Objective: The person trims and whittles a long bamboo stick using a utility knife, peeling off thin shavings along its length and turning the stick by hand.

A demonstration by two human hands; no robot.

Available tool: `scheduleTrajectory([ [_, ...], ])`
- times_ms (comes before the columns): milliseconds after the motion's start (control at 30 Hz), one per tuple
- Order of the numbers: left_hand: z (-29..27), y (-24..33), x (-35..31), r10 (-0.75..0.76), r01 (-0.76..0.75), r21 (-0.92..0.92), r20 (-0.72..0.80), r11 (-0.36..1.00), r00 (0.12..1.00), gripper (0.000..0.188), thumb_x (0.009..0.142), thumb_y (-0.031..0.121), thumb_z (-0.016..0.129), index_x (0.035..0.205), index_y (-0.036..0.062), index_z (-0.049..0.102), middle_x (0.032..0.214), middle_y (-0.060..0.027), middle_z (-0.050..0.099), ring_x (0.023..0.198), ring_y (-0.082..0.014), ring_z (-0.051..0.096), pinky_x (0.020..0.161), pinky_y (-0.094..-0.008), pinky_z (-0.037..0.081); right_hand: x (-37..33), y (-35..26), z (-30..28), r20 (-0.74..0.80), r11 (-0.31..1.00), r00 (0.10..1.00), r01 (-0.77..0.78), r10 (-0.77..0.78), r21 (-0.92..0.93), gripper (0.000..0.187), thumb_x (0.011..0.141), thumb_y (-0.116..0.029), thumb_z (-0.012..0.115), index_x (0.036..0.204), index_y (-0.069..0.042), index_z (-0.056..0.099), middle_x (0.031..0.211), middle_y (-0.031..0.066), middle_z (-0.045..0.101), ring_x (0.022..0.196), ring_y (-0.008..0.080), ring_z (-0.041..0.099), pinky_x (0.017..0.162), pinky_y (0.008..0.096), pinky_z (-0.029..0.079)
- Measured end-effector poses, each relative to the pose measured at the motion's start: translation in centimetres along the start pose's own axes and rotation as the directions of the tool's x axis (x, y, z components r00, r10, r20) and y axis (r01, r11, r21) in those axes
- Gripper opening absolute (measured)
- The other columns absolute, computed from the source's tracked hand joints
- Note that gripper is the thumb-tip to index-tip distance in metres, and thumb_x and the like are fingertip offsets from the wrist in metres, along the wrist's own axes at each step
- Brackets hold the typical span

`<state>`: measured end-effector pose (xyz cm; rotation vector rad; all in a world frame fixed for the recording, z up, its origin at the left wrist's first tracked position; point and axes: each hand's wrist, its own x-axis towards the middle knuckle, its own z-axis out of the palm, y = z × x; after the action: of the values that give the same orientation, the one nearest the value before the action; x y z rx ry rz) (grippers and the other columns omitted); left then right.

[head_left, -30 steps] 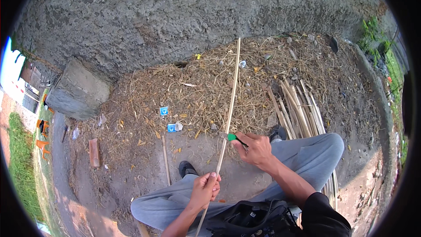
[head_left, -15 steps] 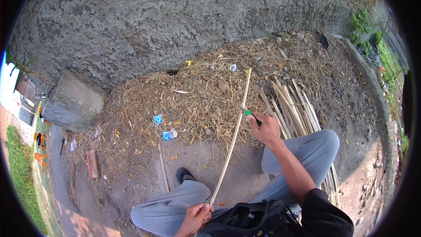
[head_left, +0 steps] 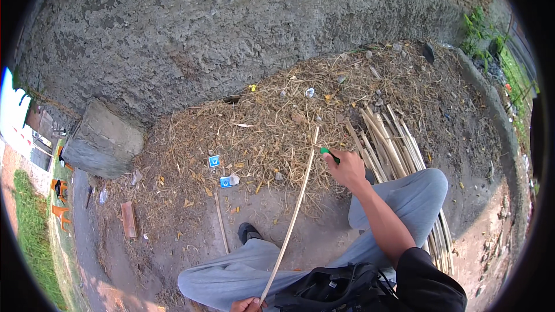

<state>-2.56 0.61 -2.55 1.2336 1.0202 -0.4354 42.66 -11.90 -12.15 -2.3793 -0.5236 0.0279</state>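
Two blue packets, contents hidden, lay ahead of the left hand, which pinched a pale strip low down; the strip slanted away rightward to a green-handled tool, gripped in the right hand, that forearm stretched forward.

Left fingers cropped at bottom, near end of stick unseen; green handle partly covered.
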Motion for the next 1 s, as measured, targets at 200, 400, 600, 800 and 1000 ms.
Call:
scheduleTrajectory([
  [200, -1.0, -1.1, -1.3, 0.073, -0.074, 0.067, 0.018, 0.995, 0.997, 0.038, 0.103, 0.035, 0.045, 0.072, 0.0130, 0.047, 0.054, 0.0048, 0.038, 0.041, -0.0059, 0.032, 0.037, -0.0224, 0.025, 0.7, 1.5, 1.7, -0.123, 0.996, 0.992, -0.039, 0.028, -0.085, 0.035, 0.094, -0.041, 0.057, 0.095, -0.009, 0.071, 0.056, 0.0162, 0.058, 0.055, 0.0348, 0.061, 0.055, 0.0472, 0.049],
  [400, -1.8, -0.1, -0.3, 0.047, -0.047, -0.030, 0.004, 0.998, 0.999, 0.034, 0.103, 0.035, 0.046, 0.077, 0.0136, 0.050, 0.055, 0.0069, 0.036, 0.044, -0.0040, 0.031, 0.039, -0.0209, 0.024, 0.9, 8.1, 6.0, 0.322, 0.620, 0.866, -0.499, 0.382, 0.605, 0.041, 0.095, -0.043, 0.056, 0.100, -0.005, 0.070, 0.078, 0.0102, 0.064, 0.056, 0.0183, 0.055, 0.049, 0.0390, 0.045],
  [600, -0.2, 3.0, 2.7, 0.134, -0.135, -0.069, -0.022, 0.988, 0.991, 0.025, 0.103, 0.034, 0.048, 0.104, 0.0111, 0.057, 0.060, 0.0081, 0.038, 0.047, -0.0023, 0.032, 0.041, -0.0194, 0.025, -2.6, 3.7, 6.9, 0.364, 0.896, 0.922, 0.269, -0.133, -0.353, 0.033, 0.089, -0.036, 0.065, 0.107, -0.009, 0.069, 0.084, 0.0149, 0.069, 0.066, 0.0291, 0.067, 0.052, 0.0411, 0.050],
  [800, 0.2, 3.0, 5.5, 0.243, -0.232, 0.140, -0.067, 0.963, 0.968, 0.026, 0.102, 0.033, 0.050, 0.101, 0.0091, 0.059, 0.059, 0.0074, 0.038, 0.047, -0.0023, 0.034, 0.041, -0.0200, 0.026, -2.8, -2.4, 0.0, 0.026, 0.961, 0.963, 0.269, -0.268, -0.059, 0.031, 0.087, -0.035, 0.067, 0.108, -0.013, 0.068, 0.074, 0.0117, 0.067, 0.065, 0.0329, 0.067, 0.055, 0.0447, 0.052],
  [1000, -1.6, 4.5, 6.7, 0.278, -0.250, 0.172, -0.167, 0.953, 0.946, 0.024, 0.100, 0.022, 0.055, 0.104, 0.0024, 0.067, 0.062, 0.0038, 0.047, 0.049, -0.0022, 0.039, 0.041, -0.0197, 0.030, -2.7, -1.8, -1.9, -0.010, 0.955, 0.961, 0.275, -0.278, -0.109, 0.034, 0.086, -0.036, 0.068, 0.110, -0.012, 0.067, 0.076, 0.0106, 0.068, 0.065, 0.0315, 0.067, 0.055, 0.0432, 0.051],
])
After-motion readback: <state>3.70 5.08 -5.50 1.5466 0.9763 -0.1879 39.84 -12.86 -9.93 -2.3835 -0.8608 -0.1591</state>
